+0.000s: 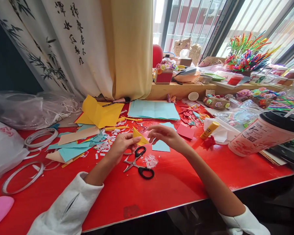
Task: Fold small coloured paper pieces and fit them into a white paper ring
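My left hand (123,144) pinches a small folded piece of yellow paper (140,137) between thumb and fingers, above the red table. Just right of it, my right hand (165,136) has its fingers curved and apart, with the fingertips close to the paper's right corner. Whether they touch it I cannot tell. Below the hands lie black-handled scissors (134,163) with their blades spread. A little heap of fine white scraps (150,161) is beside them. Light blue paper pieces (161,146) and a red paper square (185,131) rest near my right hand.
Yellow sheets (103,112) and a light blue stack (153,109) lie at the back. Paper offcuts (74,147) and tape rolls (41,138) are on the left. A glue stick (210,130) and a large drink cup (262,133) stand to the right.
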A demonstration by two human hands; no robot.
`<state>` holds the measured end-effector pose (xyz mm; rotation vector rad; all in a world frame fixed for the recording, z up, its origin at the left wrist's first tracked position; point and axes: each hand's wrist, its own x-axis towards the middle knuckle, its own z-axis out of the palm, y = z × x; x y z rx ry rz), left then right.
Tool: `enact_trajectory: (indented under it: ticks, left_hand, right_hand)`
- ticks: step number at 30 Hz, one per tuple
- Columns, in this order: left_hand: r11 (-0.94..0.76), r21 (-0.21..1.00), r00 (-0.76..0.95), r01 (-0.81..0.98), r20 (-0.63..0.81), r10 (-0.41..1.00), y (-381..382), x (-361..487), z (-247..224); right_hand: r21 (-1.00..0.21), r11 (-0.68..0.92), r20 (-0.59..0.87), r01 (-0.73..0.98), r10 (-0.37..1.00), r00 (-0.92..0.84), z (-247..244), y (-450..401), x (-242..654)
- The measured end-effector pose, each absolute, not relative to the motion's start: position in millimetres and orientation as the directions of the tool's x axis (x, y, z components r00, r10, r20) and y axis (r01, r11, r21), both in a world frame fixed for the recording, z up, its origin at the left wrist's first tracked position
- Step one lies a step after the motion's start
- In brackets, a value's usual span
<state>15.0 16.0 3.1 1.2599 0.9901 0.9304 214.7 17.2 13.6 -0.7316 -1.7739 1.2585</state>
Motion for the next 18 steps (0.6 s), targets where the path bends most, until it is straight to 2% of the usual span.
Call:
enact_trajectory:
  ticks: [5, 8, 14, 18]
  left_hand:
    - [0.097, 0.994, 0.365, 0.055, -0.111, 0.924, 15, 15, 5]
    - [0.094, 0.992, 0.385, 0.084, -0.119, 0.915, 15, 14, 3]
    - [0.107, 0.993, 0.438, 0.045, -0.116, 0.891, 13, 14, 6]
    - [0.022, 0.999, 0.449, 0.026, -0.032, 0.893, 14, 13, 6]
  right_hand:
    - [-0.850, 0.500, 0.332, 0.164, 0.752, -0.570, 9, 19, 214]
    - [-0.803, 0.559, 0.355, 0.206, 0.727, -0.587, 4, 20, 211]
    - [-0.786, 0.567, 0.377, 0.245, 0.755, -0.537, -1, 22, 210]
    - [-0.817, 0.539, 0.375, 0.205, 0.768, -0.519, -2, 22, 208]
